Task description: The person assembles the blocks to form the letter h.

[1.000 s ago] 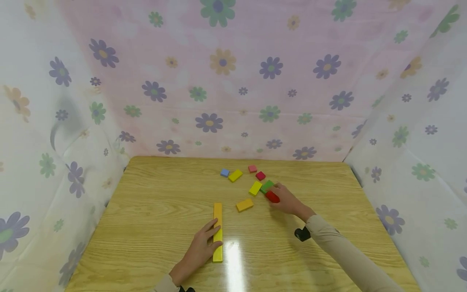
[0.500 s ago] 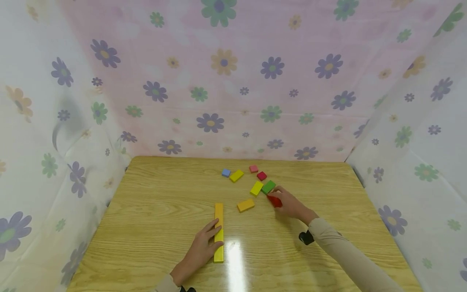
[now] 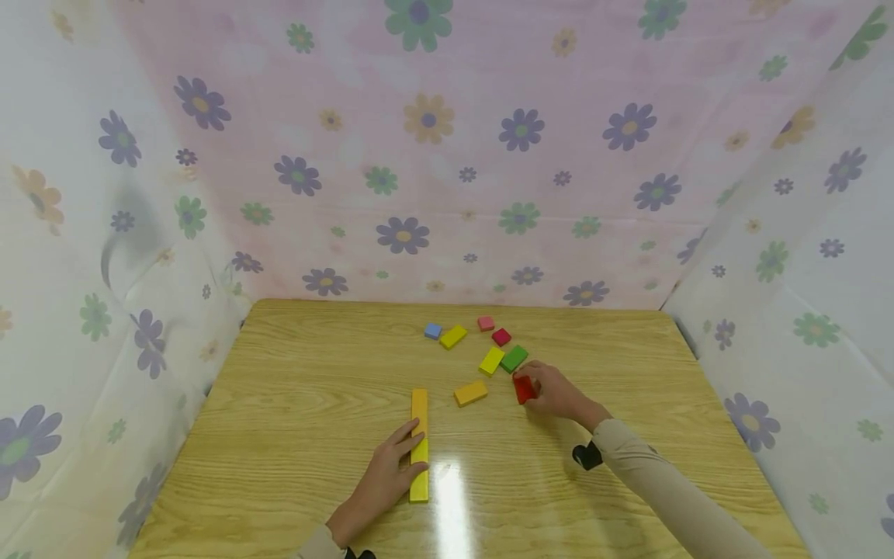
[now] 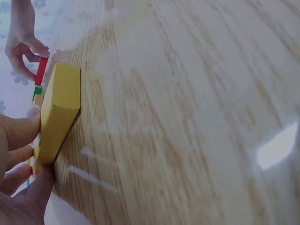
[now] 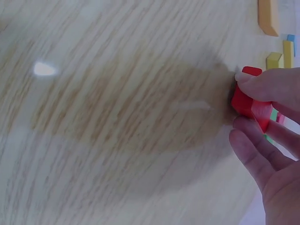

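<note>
A yellow block (image 3: 419,485) and an orange block (image 3: 418,404) lie end to end in a straight row on the wooden table. My left hand (image 3: 380,475) rests on this row from its left side, with thumb and fingertips on the blocks. In the left wrist view the yellow block's end (image 4: 65,86) points away from the fingers. My right hand (image 3: 555,390) pinches a red block (image 3: 524,390) just in front of a green block (image 3: 514,358). The right wrist view shows the thumb (image 5: 265,85) on one side of the red block and fingers on the other.
An orange block (image 3: 471,394) lies between the hands. Behind it are two yellow blocks (image 3: 492,361), a blue block (image 3: 433,331), a pink block (image 3: 486,323) and a dark red block (image 3: 501,337). Flowered cloth (image 3: 461,155) surrounds the table (image 3: 293,404) at back and sides.
My right hand has drawn the red block slightly toward me, away from the green block, and turned it. The left hand stays on the row.
</note>
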{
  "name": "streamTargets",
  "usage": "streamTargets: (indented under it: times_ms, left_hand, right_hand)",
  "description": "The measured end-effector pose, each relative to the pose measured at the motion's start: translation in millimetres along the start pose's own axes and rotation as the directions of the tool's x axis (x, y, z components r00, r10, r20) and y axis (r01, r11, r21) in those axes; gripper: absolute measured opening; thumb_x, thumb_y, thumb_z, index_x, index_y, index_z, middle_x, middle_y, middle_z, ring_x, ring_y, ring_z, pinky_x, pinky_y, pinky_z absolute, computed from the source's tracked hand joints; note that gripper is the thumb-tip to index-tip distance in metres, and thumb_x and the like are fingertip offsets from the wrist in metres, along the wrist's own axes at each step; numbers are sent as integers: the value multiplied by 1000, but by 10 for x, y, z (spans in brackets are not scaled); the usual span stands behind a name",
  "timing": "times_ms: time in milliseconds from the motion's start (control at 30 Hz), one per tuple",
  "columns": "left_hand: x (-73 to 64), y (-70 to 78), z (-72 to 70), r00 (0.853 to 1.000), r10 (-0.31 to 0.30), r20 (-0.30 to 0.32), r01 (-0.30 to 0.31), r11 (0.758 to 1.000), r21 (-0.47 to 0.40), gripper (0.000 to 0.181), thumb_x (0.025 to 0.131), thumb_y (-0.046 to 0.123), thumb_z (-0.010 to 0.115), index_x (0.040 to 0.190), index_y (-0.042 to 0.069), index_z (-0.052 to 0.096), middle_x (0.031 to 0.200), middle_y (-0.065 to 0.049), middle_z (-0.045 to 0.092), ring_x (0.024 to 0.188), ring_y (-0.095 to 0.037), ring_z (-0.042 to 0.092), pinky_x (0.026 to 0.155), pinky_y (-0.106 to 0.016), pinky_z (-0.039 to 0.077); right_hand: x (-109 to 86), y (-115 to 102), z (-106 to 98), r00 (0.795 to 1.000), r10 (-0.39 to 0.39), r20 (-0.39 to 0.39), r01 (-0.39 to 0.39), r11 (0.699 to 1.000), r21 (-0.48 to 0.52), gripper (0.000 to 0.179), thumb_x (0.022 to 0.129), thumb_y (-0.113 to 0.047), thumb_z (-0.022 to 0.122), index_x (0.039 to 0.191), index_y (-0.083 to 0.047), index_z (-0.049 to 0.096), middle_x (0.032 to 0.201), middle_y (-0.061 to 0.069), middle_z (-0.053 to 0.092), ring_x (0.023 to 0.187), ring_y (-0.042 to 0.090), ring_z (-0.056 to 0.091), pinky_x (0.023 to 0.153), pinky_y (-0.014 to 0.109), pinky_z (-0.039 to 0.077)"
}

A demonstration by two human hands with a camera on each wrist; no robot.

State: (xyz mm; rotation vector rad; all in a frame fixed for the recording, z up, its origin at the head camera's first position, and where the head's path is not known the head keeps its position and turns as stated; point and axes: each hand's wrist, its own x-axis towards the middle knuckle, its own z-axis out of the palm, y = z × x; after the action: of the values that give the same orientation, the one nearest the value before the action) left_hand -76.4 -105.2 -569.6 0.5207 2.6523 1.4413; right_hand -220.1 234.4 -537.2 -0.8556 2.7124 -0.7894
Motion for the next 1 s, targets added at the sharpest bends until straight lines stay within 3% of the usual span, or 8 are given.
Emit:
streamTargets:
  times_ms: [233, 600, 1000]
  left_hand:
    - [-3, -44, -4, 1000, 23, -7, -23, 1000, 7, 52, 88, 16, 68, 131, -7, 51, 147, -17, 36, 132, -37, 35, 99, -45, 42]
    - [-6, -59, 4, 999, 46, -10, -46, 999, 6, 52, 88, 16, 67, 131, -8, 50, 146, -18, 37, 131, -38, 36, 98, -44, 43]
    - [2, -51, 26, 1000, 23, -6, -23, 1000, 7, 52, 87, 15, 68, 131, -8, 51, 147, -17, 36, 132, -37, 36, 99, -42, 43]
  right_hand:
    - [83, -127, -88, 1000, -24, -20, 25, 998, 50, 42, 76, -1, 75, 115, 4, 61, 110, 14, 57, 71, 17, 53, 62, 26, 50]
    - [218, -321, -171, 997, -67, -32, 68, 997, 33, 41, 80, -5, 73, 119, 4, 60, 114, 15, 55, 78, 18, 56, 66, 26, 53]
    - [355, -532, -211, 997, -76, -32, 79, 993, 84, 42, 81, -6, 73, 119, 4, 59, 115, 18, 54, 76, 21, 55, 67, 27, 52]
